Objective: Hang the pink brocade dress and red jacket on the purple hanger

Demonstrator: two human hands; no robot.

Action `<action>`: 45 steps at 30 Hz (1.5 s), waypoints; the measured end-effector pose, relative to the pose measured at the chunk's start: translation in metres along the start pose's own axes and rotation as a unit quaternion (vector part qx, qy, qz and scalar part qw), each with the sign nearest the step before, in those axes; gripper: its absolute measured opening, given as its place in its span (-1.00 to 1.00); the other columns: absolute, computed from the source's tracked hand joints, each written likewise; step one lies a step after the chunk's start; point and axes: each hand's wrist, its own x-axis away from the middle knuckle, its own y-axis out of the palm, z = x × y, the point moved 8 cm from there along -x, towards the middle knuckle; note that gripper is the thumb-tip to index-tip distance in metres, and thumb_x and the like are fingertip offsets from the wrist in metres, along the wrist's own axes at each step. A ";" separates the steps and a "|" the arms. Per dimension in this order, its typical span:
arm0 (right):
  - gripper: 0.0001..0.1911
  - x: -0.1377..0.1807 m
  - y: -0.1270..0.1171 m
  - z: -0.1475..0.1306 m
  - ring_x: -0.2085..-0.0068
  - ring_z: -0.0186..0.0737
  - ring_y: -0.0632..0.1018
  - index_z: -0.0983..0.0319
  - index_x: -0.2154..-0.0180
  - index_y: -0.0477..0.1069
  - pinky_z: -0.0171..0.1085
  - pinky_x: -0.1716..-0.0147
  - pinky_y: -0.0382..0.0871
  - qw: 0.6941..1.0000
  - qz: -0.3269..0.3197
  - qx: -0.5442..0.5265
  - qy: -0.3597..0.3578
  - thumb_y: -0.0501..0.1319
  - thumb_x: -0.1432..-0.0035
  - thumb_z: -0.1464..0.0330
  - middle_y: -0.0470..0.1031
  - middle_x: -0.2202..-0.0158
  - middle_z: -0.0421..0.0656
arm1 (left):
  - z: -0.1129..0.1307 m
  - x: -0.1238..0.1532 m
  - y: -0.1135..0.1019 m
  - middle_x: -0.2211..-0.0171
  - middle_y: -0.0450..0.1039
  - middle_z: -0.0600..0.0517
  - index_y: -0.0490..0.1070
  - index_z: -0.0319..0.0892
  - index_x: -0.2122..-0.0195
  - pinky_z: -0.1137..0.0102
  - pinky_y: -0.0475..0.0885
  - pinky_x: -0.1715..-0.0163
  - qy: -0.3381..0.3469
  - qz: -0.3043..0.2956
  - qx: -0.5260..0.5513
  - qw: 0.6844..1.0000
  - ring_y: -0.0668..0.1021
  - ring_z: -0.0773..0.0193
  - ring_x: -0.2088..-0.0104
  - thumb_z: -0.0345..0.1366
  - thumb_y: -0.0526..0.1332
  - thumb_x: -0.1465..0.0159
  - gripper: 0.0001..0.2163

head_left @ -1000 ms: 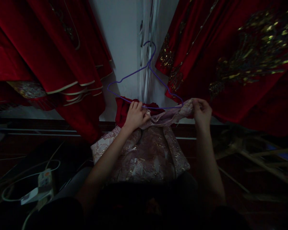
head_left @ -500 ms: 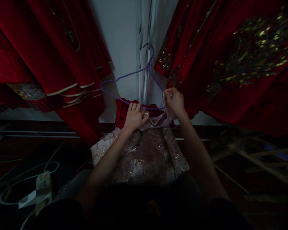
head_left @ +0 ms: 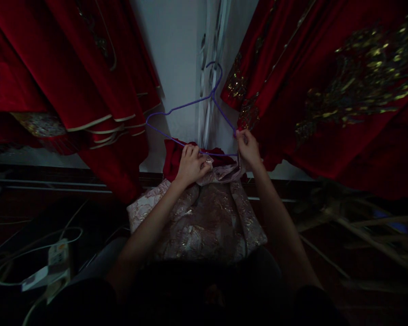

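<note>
A purple wire clothes hanger (head_left: pixel 190 103) is held up before me, its hook at the top. My left hand (head_left: pixel 191 166) is closed at its lower bar, with the fingers curled over the bar and the edge of a pale pink brocade garment (head_left: pixel 204 222). At the hanger's right corner my right hand (head_left: pixel 249 148) pinches the edge of the same garment against the wire. The garment's body spreads over my lap, shiny and creased. Dark red cloth (head_left: pixel 172 160) lies bunched behind the lower bar.
Red garments (head_left: pixel 98 90) hang on the left, and more red garments with gold sequins (head_left: pixel 363 86) on the right. A pale wall (head_left: pixel 177 54) stands between them. At lower left is a power strip (head_left: pixel 58 260) with cables; a wooden frame (head_left: pixel 367 235) sits at lower right.
My right hand has moved slightly right and down along the hanger's right corner, bringing the garment's edge with it. The left hand stays almost in place.
</note>
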 end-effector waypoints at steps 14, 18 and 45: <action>-0.49 -0.020 0.003 -0.038 0.26 -0.13 0.49 0.14 0.31 0.38 -0.22 0.19 0.27 0.998 0.038 0.038 -0.035 -0.07 -0.22 -0.10 0.48 0.37 -0.13 | 0.008 -0.014 0.012 0.02 0.34 -0.06 0.58 -0.05 0.32 0.03 0.10 -0.15 0.030 -0.030 0.084 0.996 0.27 0.05 -0.07 -0.20 0.13 -0.24 -0.78; -0.45 -0.024 -0.003 -0.035 0.29 -0.14 0.49 0.15 0.35 0.39 -0.23 0.22 0.27 0.998 0.040 0.047 -0.031 -0.07 -0.19 -0.14 0.48 0.40 -0.14 | -0.003 -0.024 0.005 -0.08 0.35 0.02 0.55 -0.09 0.34 0.12 0.13 -0.17 0.075 -0.054 0.136 0.986 0.30 0.12 -0.10 -0.26 0.06 -0.25 -0.76; -0.49 -0.051 -0.039 -0.028 0.30 -0.15 0.48 0.17 0.35 0.45 -0.19 0.22 0.28 0.993 0.022 0.097 -0.059 0.06 -0.15 -0.12 0.51 0.41 -0.14 | -0.227 0.002 -0.012 0.03 0.30 -0.14 0.38 -0.22 0.32 0.30 0.30 -0.02 -0.127 -0.015 0.051 0.990 0.43 0.15 0.10 -0.20 -0.01 -0.24 -0.76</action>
